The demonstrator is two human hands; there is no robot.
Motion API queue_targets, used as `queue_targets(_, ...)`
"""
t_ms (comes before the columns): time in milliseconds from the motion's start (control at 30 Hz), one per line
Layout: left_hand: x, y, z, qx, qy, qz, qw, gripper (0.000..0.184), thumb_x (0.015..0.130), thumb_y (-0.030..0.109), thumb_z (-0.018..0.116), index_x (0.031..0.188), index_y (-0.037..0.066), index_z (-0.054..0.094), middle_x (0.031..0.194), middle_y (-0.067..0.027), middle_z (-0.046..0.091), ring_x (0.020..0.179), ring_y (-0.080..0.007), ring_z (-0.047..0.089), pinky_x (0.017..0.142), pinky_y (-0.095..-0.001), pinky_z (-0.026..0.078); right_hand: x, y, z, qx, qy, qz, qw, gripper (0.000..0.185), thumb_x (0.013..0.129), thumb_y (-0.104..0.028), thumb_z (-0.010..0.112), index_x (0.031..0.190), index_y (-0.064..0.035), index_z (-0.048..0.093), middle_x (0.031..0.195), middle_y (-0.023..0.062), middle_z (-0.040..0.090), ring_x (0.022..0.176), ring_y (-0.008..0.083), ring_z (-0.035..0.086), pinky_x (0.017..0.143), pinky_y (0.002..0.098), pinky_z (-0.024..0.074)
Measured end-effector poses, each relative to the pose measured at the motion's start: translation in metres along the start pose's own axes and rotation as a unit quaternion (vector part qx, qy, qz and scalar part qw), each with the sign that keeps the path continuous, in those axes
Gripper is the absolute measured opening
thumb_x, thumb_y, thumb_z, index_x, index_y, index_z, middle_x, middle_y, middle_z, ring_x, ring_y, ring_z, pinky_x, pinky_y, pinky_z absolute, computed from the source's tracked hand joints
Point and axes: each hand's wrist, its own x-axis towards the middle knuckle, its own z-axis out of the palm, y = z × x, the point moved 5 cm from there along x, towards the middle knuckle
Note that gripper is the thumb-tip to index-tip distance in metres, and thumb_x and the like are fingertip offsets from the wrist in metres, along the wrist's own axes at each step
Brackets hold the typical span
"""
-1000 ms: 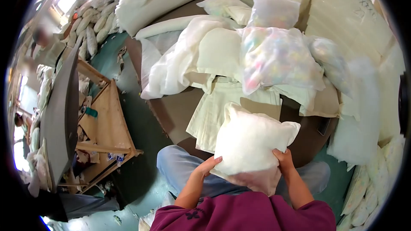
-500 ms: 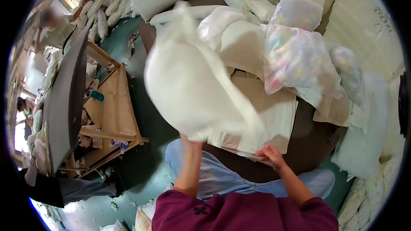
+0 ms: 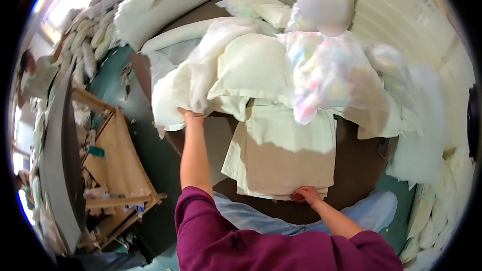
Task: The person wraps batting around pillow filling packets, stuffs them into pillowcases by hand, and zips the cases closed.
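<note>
My left hand (image 3: 192, 116), arm stretched forward, holds the lower edge of a white pillow (image 3: 169, 98) at the left of the pile. Closed fingers of my right hand (image 3: 305, 195) grip the near edge of a stack of folded cream covers (image 3: 288, 155) on the brown surface (image 3: 351, 150). Behind the stack lies another cream pillow (image 3: 251, 68). To its right is a clear-skinned cushion (image 3: 324, 78) with multicoloured filling, lying over pale fabric. Crumpled thin white cloth (image 3: 201, 65) lies between the two white pillows.
A large white roll (image 3: 170, 5) lies at the back left. Wrapped bales (image 3: 406, 25) stand at the back right. An overturned wooden frame (image 3: 120, 155) with a grey panel (image 3: 63, 165) is on the left floor. Another person (image 3: 37, 78) is at the far left.
The white pillow has gone from my lap, swinging up and leftward, to the left of the pile. My left hand moved forward with it; my right let go and moved to the cover stack's near edge.
</note>
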Motion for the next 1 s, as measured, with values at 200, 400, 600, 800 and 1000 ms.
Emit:
queue_targets(200, -0.036, 0.023, 0.009, 0.131, 0.087, -0.077, 0.984, 0.076, 0.088, 0.071, 0.04, 0.135, 0.011, 0.043, 0.127, -0.0135, 0.051, 0.108, -0.0302, 0.053, 0.09, -0.0437, 0.048, -0.002, -0.006, 0.001, -0.015, 0.001, 0.033, 0.999, 0.026, 0.091, -0.024, 0.059, 0.093, 0.0008, 0.067, 0.092, 0.0135, 0.072, 0.082, 0.0219, 0.07, 0.071, 0.0312, 0.056)
queue_targets(400, -0.066, -0.028, -0.116, 0.119, 0.122, -0.053, 0.984, 0.053, 0.089, 0.05, 0.057, 0.121, 0.008, 0.054, 0.103, -0.0077, 0.058, 0.089, -0.022, 0.057, 0.07, -0.0411, 0.049, 0.005, 0.005, -0.002, -0.011, -0.004, 0.015, 1.0, 0.027, 0.091, -0.025, 0.06, 0.095, 0.0007, 0.067, 0.091, 0.0131, 0.072, 0.08, 0.0214, 0.07, 0.07, 0.0316, 0.0561)
queue_targets(600, -0.223, -0.101, -0.068, 0.622, -0.112, -0.004, 0.775, 0.046, 0.081, 0.028, 0.067, 0.118, 0.001, 0.056, 0.11, -0.0143, 0.058, 0.092, -0.0248, 0.058, 0.079, -0.0391, 0.048, -0.001, 0.006, 0.002, -0.006, -0.023, -0.025, 0.999, 0.024, 0.092, -0.025, 0.058, 0.092, -0.0025, 0.067, 0.094, 0.0105, 0.072, 0.085, 0.0193, 0.069, 0.073, 0.0302, 0.0538)
queue_targets(800, -0.346, -0.179, -0.063, 0.854, -0.282, 0.126, 0.418, 0.093, 0.077, 0.053, 0.068, 0.146, 0.009, 0.025, 0.152, -0.0256, 0.018, 0.14, -0.039, 0.018, 0.112, -0.0514, 0.016, -0.03, -0.034, -0.035, -0.053, 0.009, -0.183, 0.982, 0.022, 0.091, -0.023, 0.06, 0.091, -0.0025, 0.066, 0.092, 0.0078, 0.07, 0.084, 0.0154, 0.066, 0.074, 0.0276, 0.0512)
queue_targets(1000, -0.399, -0.223, -0.082, 0.896, -0.292, 0.087, 0.323, 0.112, 0.075, 0.066, 0.061, 0.151, 0.004, 0.006, 0.154, -0.0303, -0.003, 0.143, -0.0429, -0.009, 0.111, -0.0579, -0.009, -0.102, -0.109, -0.188, 0.105, 0.237, -0.263, 0.929, 0.016, 0.088, -0.019, 0.062, 0.089, -0.0045, 0.066, 0.082, 0.0037, 0.067, 0.073, 0.0108, 0.062, 0.067, 0.0245, 0.0485)
